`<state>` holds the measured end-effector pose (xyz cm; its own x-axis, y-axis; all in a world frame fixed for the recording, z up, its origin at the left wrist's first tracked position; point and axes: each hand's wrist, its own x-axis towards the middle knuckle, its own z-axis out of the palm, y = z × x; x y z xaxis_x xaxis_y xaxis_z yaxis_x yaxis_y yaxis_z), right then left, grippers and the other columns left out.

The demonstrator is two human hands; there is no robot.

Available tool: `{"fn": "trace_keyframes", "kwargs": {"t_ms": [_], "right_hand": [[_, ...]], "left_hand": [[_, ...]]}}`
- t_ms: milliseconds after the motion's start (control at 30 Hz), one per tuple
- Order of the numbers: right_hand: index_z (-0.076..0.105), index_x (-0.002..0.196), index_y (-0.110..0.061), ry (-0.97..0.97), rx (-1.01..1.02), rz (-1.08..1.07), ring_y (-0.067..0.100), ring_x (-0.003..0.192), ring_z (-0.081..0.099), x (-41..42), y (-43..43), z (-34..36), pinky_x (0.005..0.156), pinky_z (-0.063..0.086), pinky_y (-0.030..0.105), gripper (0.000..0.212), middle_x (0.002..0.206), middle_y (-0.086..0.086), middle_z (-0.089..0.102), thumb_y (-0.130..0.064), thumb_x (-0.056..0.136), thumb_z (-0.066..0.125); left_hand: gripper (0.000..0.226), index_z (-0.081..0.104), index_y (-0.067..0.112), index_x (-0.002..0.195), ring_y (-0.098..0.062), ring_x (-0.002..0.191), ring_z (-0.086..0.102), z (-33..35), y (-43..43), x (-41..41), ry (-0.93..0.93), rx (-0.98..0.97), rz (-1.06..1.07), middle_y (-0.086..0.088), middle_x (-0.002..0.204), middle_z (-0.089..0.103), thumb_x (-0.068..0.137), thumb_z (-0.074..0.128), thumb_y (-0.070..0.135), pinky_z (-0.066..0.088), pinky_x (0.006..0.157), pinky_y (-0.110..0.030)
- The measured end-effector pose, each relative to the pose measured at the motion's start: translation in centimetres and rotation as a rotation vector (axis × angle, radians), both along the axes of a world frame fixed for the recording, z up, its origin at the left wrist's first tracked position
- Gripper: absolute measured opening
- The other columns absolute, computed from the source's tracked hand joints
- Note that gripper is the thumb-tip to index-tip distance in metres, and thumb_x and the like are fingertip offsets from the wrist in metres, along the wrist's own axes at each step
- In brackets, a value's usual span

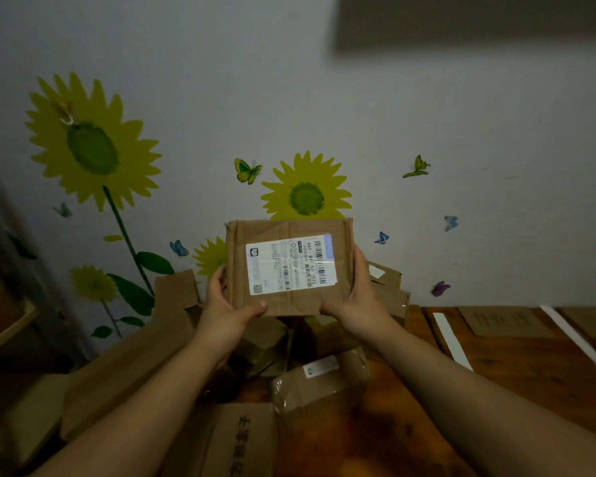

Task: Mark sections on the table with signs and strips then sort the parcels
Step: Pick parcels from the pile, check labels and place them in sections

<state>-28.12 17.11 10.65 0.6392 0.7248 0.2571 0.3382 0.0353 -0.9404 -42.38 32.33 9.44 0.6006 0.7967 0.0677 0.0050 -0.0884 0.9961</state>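
I hold a flat brown cardboard parcel (289, 297) up in front of me, its white shipping label facing the camera. My left hand (226, 306) grips its left edge, thumb on the front near the lower left corner. My right hand (355, 301) grips its right edge. Below the parcel, a heap of other brown parcels (319, 376) lies on the wooden table (530, 380). To the right, white strips (451, 339) lie on the table, and between two of them rests a cardboard sign (503, 320) with faint writing.
A large cardboard box (124, 370) with open flaps stands at the left of the heap, and another printed box (238, 438) is at the bottom centre. A wall with sunflower and butterfly stickers rises right behind the table. A shelf edge (4, 332) shows at far left.
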Motion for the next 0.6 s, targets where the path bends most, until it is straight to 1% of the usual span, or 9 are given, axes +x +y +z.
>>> {"fn": "trace_keyframes", "kwargs": {"t_ms": [33, 100, 133, 167, 267, 367, 433, 500, 600], "right_hand": [[0.017, 0.134, -0.056, -0.008, 0.006, 0.0, -0.002, 0.11, 0.057, -0.3, -0.9, 0.4, 0.096, 0.051, 0.039, 0.104, 0.115, -0.028, 0.055, -0.03, 0.058, 0.083], [0.014, 0.14, -0.042, -0.048, -0.001, 0.005, -0.009, 0.104, 0.056, -0.5, -2.8, 1.3, 0.089, 0.052, 0.023, 0.105, 0.114, -0.023, 0.053, -0.008, 0.065, 0.08], [0.013, 0.14, -0.041, -0.069, -0.011, -0.002, -0.01, 0.102, 0.056, -0.6, -3.8, 1.8, 0.083, 0.052, 0.015, 0.104, 0.114, -0.021, 0.052, 0.002, 0.069, 0.076], [0.012, 0.139, -0.043, -0.078, -0.026, -0.019, -0.006, 0.104, 0.056, -0.5, -4.8, 1.9, 0.078, 0.052, 0.013, 0.105, 0.116, -0.017, 0.053, 0.007, 0.071, 0.074], [0.01, 0.144, -0.044, -0.058, -0.065, -0.109, 0.008, 0.11, 0.056, 0.0, -8.2, 1.5, 0.078, 0.058, 0.027, 0.11, 0.125, -0.008, 0.052, 0.006, 0.07, 0.073], [0.008, 0.145, -0.045, -0.021, -0.091, -0.166, 0.001, 0.101, 0.057, 0.7, -12.1, 0.3, 0.081, 0.058, 0.032, 0.109, 0.113, -0.021, 0.054, 0.005, 0.073, 0.072], [0.016, 0.137, -0.051, -0.028, -0.088, -0.206, 0.003, 0.103, 0.058, 1.3, -14.9, -0.5, 0.083, 0.058, 0.037, 0.103, 0.113, -0.021, 0.055, 0.005, 0.072, 0.071], [0.023, 0.128, -0.053, -0.029, -0.075, -0.255, 0.004, 0.107, 0.058, 2.3, -18.0, -1.2, 0.081, 0.059, 0.035, 0.096, 0.115, -0.017, 0.057, 0.006, 0.071, 0.072], [0.024, 0.125, -0.055, 0.014, -0.073, -0.314, 0.003, 0.105, 0.06, 4.1, -23.4, -1.7, 0.077, 0.058, 0.027, 0.093, 0.112, -0.02, 0.058, 0.003, 0.073, 0.074]], "left_hand": [[0.092, 0.022, 0.027, 0.146, -0.016, 0.114, 0.052, 0.3, -0.8, -0.2, 0.003, 0.026, -0.025, 0.007, 0.122, 0.052, 0.075, 0.075, 0.001, 0.044, 0.101, -0.041], [0.079, 0.032, 0.023, 0.14, -0.014, 0.11, 0.056, 0.7, -2.5, -0.4, -0.011, 0.077, -0.08, 0.011, 0.113, 0.059, 0.077, 0.072, -0.002, 0.045, 0.098, -0.036], [0.075, 0.036, 0.023, 0.138, -0.012, 0.107, 0.058, 0.9, -3.4, -0.4, -0.019, 0.095, -0.11, 0.013, 0.11, 0.06, 0.077, 0.071, -0.003, 0.045, 0.097, -0.034], [0.072, 0.038, 0.023, 0.136, -0.01, 0.105, 0.059, 1.0, -4.2, -0.1, -0.021, 0.109, -0.138, 0.013, 0.109, 0.061, 0.078, 0.071, -0.004, 0.046, 0.096, -0.032], [0.068, 0.039, 0.026, 0.131, -0.01, 0.106, 0.059, 0.5, -6.5, 1.1, -0.004, 0.134, -0.222, 0.009, 0.114, 0.061, 0.078, 0.071, -0.003, 0.046, 0.096, -0.033], [0.065, 0.043, 0.032, 0.124, -0.019, 0.112, 0.06, -0.4, -9.1, 3.0, 0.022, 0.132, -0.299, 0.001, 0.121, 0.061, 0.077, 0.072, -0.002, 0.046, 0.1, -0.044], [0.063, 0.043, 0.036, 0.118, -0.019, 0.112, 0.059, -0.8, -11.2, 4.5, 0.051, 0.136, -0.372, 0.0, 0.121, 0.061, 0.077, 0.072, -0.002, 0.046, 0.1, -0.045], [0.063, 0.041, 0.036, 0.12, -0.016, 0.112, 0.058, -0.9, -13.8, 6.3, 0.074, 0.132, -0.448, 0.004, 0.12, 0.06, 0.079, 0.07, -0.002, 0.046, 0.101, -0.042], [0.067, 0.035, 0.035, 0.131, -0.015, 0.114, 0.055, -1.2, -18.4, 9.6, 0.139, 0.115, -0.531, 0.006, 0.122, 0.057, 0.083, 0.068, 0.004, 0.044, 0.102, -0.039]]}}
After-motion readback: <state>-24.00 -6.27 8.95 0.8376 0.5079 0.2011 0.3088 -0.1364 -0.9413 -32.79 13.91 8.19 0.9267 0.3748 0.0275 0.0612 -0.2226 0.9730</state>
